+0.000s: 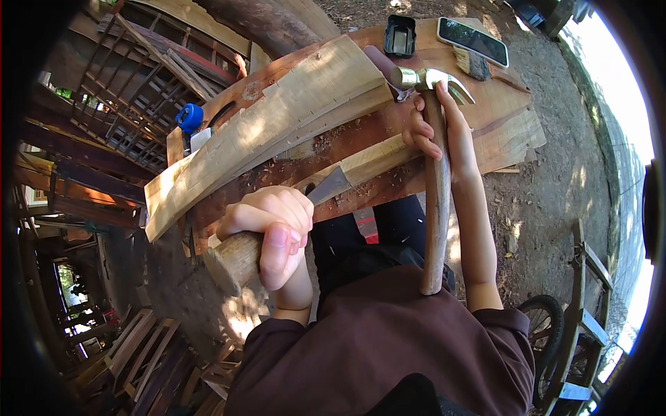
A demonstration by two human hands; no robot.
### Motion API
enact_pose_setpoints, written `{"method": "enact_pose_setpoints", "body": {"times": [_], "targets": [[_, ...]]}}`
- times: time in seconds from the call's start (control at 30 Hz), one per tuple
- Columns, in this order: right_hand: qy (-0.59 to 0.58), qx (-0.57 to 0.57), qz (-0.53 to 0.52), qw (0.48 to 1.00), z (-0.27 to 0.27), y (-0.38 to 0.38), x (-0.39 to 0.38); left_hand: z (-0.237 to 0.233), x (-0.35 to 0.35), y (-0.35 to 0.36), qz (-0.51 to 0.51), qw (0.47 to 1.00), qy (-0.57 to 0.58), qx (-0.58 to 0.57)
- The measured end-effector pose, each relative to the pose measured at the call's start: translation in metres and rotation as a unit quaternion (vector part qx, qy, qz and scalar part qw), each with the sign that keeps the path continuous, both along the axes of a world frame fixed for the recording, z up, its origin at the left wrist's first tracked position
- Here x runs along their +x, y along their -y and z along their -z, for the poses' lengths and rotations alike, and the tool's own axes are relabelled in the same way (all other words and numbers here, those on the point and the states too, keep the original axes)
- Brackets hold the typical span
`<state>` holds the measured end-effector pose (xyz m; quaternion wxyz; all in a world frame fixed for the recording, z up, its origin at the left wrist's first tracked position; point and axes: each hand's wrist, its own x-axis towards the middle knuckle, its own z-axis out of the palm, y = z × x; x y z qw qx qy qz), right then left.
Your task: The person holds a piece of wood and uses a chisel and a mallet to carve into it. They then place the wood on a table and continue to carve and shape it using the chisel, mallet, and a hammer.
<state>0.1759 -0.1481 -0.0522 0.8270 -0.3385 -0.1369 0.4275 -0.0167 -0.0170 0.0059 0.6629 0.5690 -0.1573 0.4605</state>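
My left hand is closed around a chisel by its thick wooden handle. The chisel's flat steel blade points up and to the right, overlapping the near side of a long squared wood strip in this view. In my right hand is a claw hammer, gripped high on the handle just below its metal head. The hammer's wooden handle hangs down toward my shirt. Beyond both hands, a wide curved board lies on the reddish wooden bench.
On the bench's far right are a phone, a brush and a small black case. A blue tape measure sits at the left. Wood shavings are scattered around. Stacked timber fills the left side; a wheel stands lower right.
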Motion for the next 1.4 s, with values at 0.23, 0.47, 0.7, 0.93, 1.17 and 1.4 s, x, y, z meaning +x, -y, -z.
{"method": "enact_pose_setpoints", "body": {"times": [0.23,0.47,0.7,0.93,1.17,1.4], "targets": [[0.002,0.000,0.002,1.000,0.001,0.000,0.000,-0.003,0.003,0.001,-0.008,1.000,-0.001,0.018],[-0.004,0.004,-0.001,1.000,0.001,0.000,0.000,-0.006,0.006,0.003,-0.024,0.999,-0.022,0.023],[-0.002,0.006,-0.002,1.000,0.000,0.000,0.000,-0.006,0.005,0.006,-0.037,0.999,-0.021,0.024],[0.000,0.006,-0.004,1.000,0.001,0.000,0.001,-0.008,0.009,0.003,-0.028,0.998,-0.029,0.044],[-0.013,0.007,-0.006,1.000,-0.001,0.000,-0.001,-0.006,0.010,-0.005,-0.003,1.000,-0.020,-0.009],[-0.007,0.006,-0.002,1.000,0.000,0.000,0.000,-0.015,0.015,0.001,-0.026,0.997,-0.067,-0.024]]}}
